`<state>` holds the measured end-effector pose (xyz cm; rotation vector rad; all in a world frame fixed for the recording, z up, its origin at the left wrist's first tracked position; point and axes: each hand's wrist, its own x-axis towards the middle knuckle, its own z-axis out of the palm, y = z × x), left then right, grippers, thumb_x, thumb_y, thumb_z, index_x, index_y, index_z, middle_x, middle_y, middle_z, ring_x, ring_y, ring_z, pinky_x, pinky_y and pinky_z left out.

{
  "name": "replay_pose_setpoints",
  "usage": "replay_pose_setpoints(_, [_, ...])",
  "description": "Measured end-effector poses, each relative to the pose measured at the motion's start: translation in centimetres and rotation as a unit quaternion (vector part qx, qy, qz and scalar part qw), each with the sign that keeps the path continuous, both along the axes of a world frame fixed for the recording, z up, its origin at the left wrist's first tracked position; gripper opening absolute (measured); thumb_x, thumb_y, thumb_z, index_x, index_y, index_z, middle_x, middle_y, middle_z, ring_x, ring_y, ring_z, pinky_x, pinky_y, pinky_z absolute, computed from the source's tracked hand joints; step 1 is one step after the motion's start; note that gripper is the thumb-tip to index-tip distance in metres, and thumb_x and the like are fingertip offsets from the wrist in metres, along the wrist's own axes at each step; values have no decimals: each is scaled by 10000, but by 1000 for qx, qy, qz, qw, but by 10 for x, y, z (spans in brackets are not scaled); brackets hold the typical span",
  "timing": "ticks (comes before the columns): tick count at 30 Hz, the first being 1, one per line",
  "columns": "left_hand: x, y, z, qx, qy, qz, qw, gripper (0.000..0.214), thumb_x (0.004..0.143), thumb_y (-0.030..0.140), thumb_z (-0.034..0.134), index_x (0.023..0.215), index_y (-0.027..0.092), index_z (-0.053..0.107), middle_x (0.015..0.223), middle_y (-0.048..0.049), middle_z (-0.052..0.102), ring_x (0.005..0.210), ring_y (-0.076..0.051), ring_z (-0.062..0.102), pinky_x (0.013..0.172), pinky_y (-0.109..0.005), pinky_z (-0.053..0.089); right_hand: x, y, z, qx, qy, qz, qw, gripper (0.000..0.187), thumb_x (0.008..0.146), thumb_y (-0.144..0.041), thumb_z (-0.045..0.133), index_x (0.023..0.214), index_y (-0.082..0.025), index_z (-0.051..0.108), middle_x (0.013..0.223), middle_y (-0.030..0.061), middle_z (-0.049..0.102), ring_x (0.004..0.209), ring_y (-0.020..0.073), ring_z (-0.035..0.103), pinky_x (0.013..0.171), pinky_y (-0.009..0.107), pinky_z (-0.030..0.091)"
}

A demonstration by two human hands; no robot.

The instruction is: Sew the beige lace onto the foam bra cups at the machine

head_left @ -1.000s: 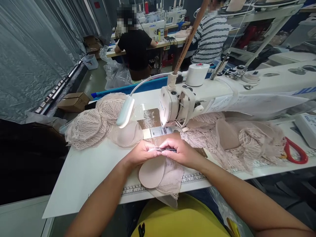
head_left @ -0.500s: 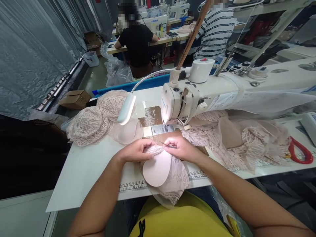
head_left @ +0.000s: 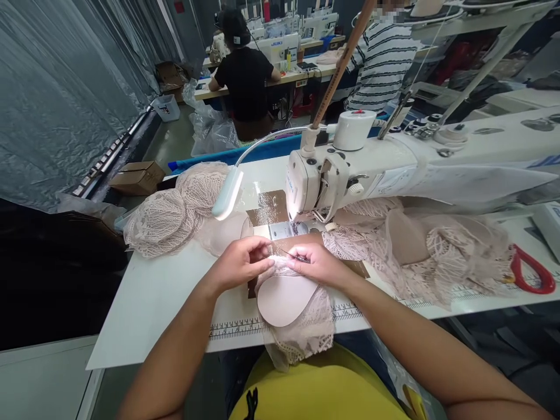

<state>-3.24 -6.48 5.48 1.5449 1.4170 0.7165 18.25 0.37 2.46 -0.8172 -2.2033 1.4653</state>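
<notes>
A beige bra cup (head_left: 284, 300) with lace fabric (head_left: 306, 332) lies in front of me, smooth pale side up, its lower lace hanging over the table edge toward my lap. At its upper edge, my left hand (head_left: 240, 262) is at the lace, thumb on the edge and other fingers curled. My right hand (head_left: 317, 263) pinches the same edge and also grips a thin, pointed dark metal tool (head_left: 300, 257), its tip toward the left hand. Just beyond both hands is the needle area of a white sewing machine (head_left: 301, 186).
Lace cups (head_left: 160, 221) are piled at left, with another cup (head_left: 225, 230) beside them. More lace pieces (head_left: 406, 245) and red-handled scissors (head_left: 531, 271) lie right. A lamp (head_left: 227, 193) hangs over the table, which has a ruler strip (head_left: 234, 329). Two people sit further back.
The cup has turned so that its upper edge lies more level. My left hand has shifted slightly left and its thumb and forefinger have spread apart. My right hand still has the tool.
</notes>
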Motion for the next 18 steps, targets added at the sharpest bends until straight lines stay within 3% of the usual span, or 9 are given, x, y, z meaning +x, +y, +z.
replay_pose_setpoints(2, [-5, -5, 5, -68, -6, 18, 998, 348, 768, 425, 665, 985, 157, 622, 802, -26, 601, 717, -147, 570, 649, -255, 447, 4, 1, 0, -20, 20, 3, 1000, 234, 835, -370, 566, 753, -153, 596, 701, 4, 540, 669, 136, 483, 606, 251, 369])
replay_pose_setpoints(4, [-6, -9, 4, -162, -61, -15, 985, 367, 742, 450, 688, 944, 149, 630, 752, -12, 588, 650, -133, 562, 602, -247, 436, 8, 1, 1, -42, 41, 10, 998, 228, 830, -374, 578, 781, -152, 604, 714, 5, 547, 666, 130, 482, 609, 249, 376])
replay_pose_setpoints(6, [0, -11, -2, -210, -153, -50, 964, 378, 710, 418, 730, 950, 141, 638, 778, -13, 591, 671, -126, 561, 602, -232, 426, 9, 1, 2, -61, 60, 20, 996, 226, 835, -376, 578, 806, -154, 609, 724, 5, 551, 664, 126, 483, 606, 246, 382])
replay_pose_setpoints(8, [9, -12, -12, -219, -243, -34, 944, 397, 671, 382, 772, 949, 136, 635, 802, -15, 597, 687, -116, 551, 593, -212, 406, 9, -1, 4, -66, 72, 26, 995, 218, 840, -371, 577, 816, -158, 612, 734, 7, 555, 671, 126, 489, 609, 247, 390])
replay_pose_setpoints(10, [19, -12, -21, -219, -300, 31, 928, 427, 642, 372, 797, 956, 140, 624, 755, -1, 594, 598, -84, 512, 536, -196, 368, 9, -3, 6, -61, 72, 27, 995, 200, 839, -359, 582, 815, -163, 615, 746, 10, 564, 688, 131, 503, 621, 251, 401])
replay_pose_setpoints(14, [33, -9, -30, -213, -314, 121, 917, 369, 635, 385, 803, 841, 128, 637, 516, 59, 508, 380, -25, 324, 425, -193, 279, 10, -6, 8, -75, 57, 25, 995, 218, 849, -379, 578, 885, -170, 623, 806, 28, 595, 744, 151, 551, 660, 268, 450])
replay_pose_setpoints(18, [37, -7, -30, -167, -325, 109, 925, 295, 684, 358, 779, 822, 118, 680, 728, -33, 671, 615, -108, 566, 596, -223, 423, 15, -3, 6, -97, 65, -13, 993, 371, 851, -450, 571, 1100, -174, 575, 972, 70, 634, 883, 190, 606, 763, 319, 494])
